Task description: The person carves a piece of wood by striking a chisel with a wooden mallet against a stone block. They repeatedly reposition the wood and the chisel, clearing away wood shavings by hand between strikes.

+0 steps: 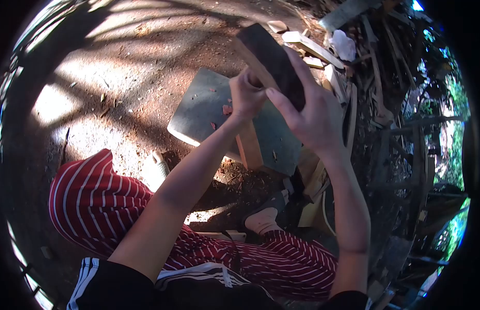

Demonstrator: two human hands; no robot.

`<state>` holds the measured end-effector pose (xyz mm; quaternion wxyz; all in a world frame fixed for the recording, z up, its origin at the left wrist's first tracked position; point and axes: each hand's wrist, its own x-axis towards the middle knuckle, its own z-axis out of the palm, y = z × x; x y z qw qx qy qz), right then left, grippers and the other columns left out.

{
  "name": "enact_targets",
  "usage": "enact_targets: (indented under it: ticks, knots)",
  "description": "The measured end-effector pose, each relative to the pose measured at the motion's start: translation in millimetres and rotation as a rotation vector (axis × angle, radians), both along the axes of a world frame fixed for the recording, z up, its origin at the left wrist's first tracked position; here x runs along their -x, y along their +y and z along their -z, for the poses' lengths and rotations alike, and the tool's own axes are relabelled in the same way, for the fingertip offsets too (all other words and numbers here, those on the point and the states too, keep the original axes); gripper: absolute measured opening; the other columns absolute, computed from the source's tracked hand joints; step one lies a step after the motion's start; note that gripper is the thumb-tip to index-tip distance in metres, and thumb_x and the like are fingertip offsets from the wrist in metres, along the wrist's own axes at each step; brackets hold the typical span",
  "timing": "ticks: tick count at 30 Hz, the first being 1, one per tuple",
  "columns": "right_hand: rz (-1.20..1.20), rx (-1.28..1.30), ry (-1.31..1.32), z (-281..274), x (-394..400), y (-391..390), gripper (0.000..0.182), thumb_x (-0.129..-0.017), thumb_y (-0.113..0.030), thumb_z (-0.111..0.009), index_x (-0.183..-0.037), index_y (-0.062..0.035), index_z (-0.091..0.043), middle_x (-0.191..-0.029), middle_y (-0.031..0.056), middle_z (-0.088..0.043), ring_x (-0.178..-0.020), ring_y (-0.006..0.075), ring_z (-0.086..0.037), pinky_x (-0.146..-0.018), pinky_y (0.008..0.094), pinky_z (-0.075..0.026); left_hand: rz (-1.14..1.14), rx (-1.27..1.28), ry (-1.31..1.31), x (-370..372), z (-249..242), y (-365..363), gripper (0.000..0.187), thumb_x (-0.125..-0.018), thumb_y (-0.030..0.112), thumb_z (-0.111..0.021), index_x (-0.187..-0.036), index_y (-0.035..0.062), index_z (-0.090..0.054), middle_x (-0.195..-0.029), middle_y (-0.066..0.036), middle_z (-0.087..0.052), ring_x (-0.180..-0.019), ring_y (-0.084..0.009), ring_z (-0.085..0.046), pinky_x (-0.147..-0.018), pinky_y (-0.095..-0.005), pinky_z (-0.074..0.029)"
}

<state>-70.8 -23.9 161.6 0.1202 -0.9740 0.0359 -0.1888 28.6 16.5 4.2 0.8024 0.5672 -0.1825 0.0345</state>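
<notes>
My right hand [315,116] grips a thick wooden block [268,54], its broad face dark and its narrow side lighter brown. The thumb lies along the near edge and the fingers go round the far side. Against the block's lower left edge, my left hand [247,95] is closed in a fist; what it holds is hidden. Below both hands lies a flat grey-green slab [196,108] with small reddish chips [227,109] on it. A brown wooden piece [249,147] rests across the slab's near part, its upper end hidden behind my left hand and wrist.
Scrap wood [315,49] and a pale crumpled item [344,45] are piled at the upper right. Bare dirt ground [142,57] spreads to the left in patchy sunlight. My legs in red striped trousers [103,206] and a bare foot [263,219] are close to the slab.
</notes>
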Motion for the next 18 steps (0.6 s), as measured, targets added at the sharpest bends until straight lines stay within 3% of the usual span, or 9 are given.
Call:
enact_targets:
  ticks: [1,3,5,7,9,10,15,17,18]
  knots:
    - [-0.023,0.014,0.004,-0.6,-3.1,-9.0,0.065,-0.086,-0.041,-0.065,-0.14,-0.0112,-0.047,-0.089,0.0209,-0.07,-0.076,0.0357,-0.07,-0.067,0.0403,-0.055,0.051,0.068,0.031,-0.3,4.7,-0.4,0.026,-0.075,0.01,-0.074,-0.098,0.0029,-0.066,-0.083,-0.012,-0.07,-0.078,-0.013,-0.069,-0.074,-0.0286,-0.053]
    - [0.069,-0.186,0.114,-25.4,-6.2,0.0,0.057,-0.088,-0.028,-0.067,-0.138,-0.0075,-0.05,-0.106,0.0124,-0.069,-0.088,0.0171,-0.068,-0.076,0.0314,-0.052,0.054,0.09,0.011,-3.9,9.8,-6.1,0.022,-0.075,0.009,-0.074,-0.094,0.0017,-0.065,-0.079,-0.011,-0.068,-0.076,-0.0094,-0.065,-0.072,-0.0285,-0.052]
    - [-0.155,-0.323,-0.286,-29.8,-9.9,2.5,0.053,-0.088,-0.025,-0.069,-0.134,-0.0046,-0.053,-0.101,0.0108,-0.068,-0.082,0.0122,-0.066,-0.07,0.0276,-0.051,-0.075,-0.034,-0.072,-4.4,13.4,-7.5,0.02,-0.075,0.009,-0.074,-0.09,0.001,-0.064,-0.077,-0.01,-0.067,-0.075,-0.0101,-0.065,-0.069,-0.0291,-0.051]
    - [-0.032,-0.305,-0.235,-19.5,-3.9,3.9,0.054,-0.087,-0.032,-0.069,-0.134,-0.0103,-0.055,-0.077,0.0071,-0.068,-0.064,0.0192,-0.067,-0.063,0.0327,-0.053,-0.064,-0.051,-0.017,1.2,5.6,-2.6,0.017,-0.076,0.01,-0.074,-0.084,0.0006,-0.062,-0.074,-0.01,-0.066,-0.071,-0.0105,-0.063,-0.066,-0.0298,-0.051]
    - [0.138,0.102,0.15,9.0,-1.8,-6.5,0.06,-0.087,-0.047,-0.065,-0.139,-0.0198,-0.052,-0.071,0.0108,-0.068,-0.063,0.0263,-0.068,-0.062,0.0378,-0.054,-0.037,-0.103,0.054,-8.7,53.9,-10.0,0.018,-0.077,0.01,-0.074,-0.086,-0.0001,-0.062,-0.075,-0.009,-0.067,-0.072,-0.011,-0.063,-0.067,-0.0296,-0.051]
    - [0.138,0.074,0.168,12.5,-2.7,-16.2,0.066,-0.085,-0.058,-0.06,-0.142,-0.0282,-0.047,-0.072,0.017,-0.067,-0.064,0.0294,-0.068,-0.062,0.0395,-0.054,0.0,-0.109,0.037,-8.0,50.1,-5.9,0.018,-0.077,0.01,-0.074,-0.086,-0.0001,-0.062,-0.075,-0.009,-0.067,-0.072,-0.011,-0.063,-0.067,-0.0296,-0.051]
    - [0.004,-0.184,-0.186,1.8,7.7,-17.4,0.07,-0.083,-0.048,-0.064,-0.141,-0.0132,-0.047,-0.084,0.0202,-0.07,-0.076,0.0356,-0.07,-0.072,0.0428,-0.057,0.027,-0.123,-0.052,7.2,24.5,-3.4,0.019,-0.079,0.008,-0.073,-0.089,-0.0029,-0.061,-0.077,-0.007,-0.067,-0.072,-0.0113,-0.063,-0.069,-0.028,-0.05]
    - [0.049,-0.487,-0.194,18.1,16.8,-13.6,0.073,-0.087,-0.041,-0.068,-0.141,0.0012,-0.042,-0.109,0.0181,-0.069,-0.097,0.0264,-0.069,-0.085,0.0333,-0.054,-0.026,-0.12,-0.12,-0.7,30.8,-6.2,0.019,-0.08,0.01,-0.074,-0.089,-0.0021,-0.062,-0.078,-0.006,-0.068,-0.071,-0.0099,-0.062,-0.069,-0.027,-0.05]
    - [0.138,-0.509,-0.23,41.9,19.5,-13.6,0.072,-0.085,-0.05,-0.063,-0.141,-0.0091,-0.043,-0.094,0.0229,-0.069,-0.082,0.0361,-0.07,-0.075,0.0438,-0.055,-0.065,-0.114,-0.086,-5.8,33.3,-4.2,0.019,-0.081,0.011,-0.074,-0.088,-0.0015,-0.062,-0.077,-0.004,-0.067,-0.071,-0.0097,-0.062,-0.068,-0.027,-0.049]
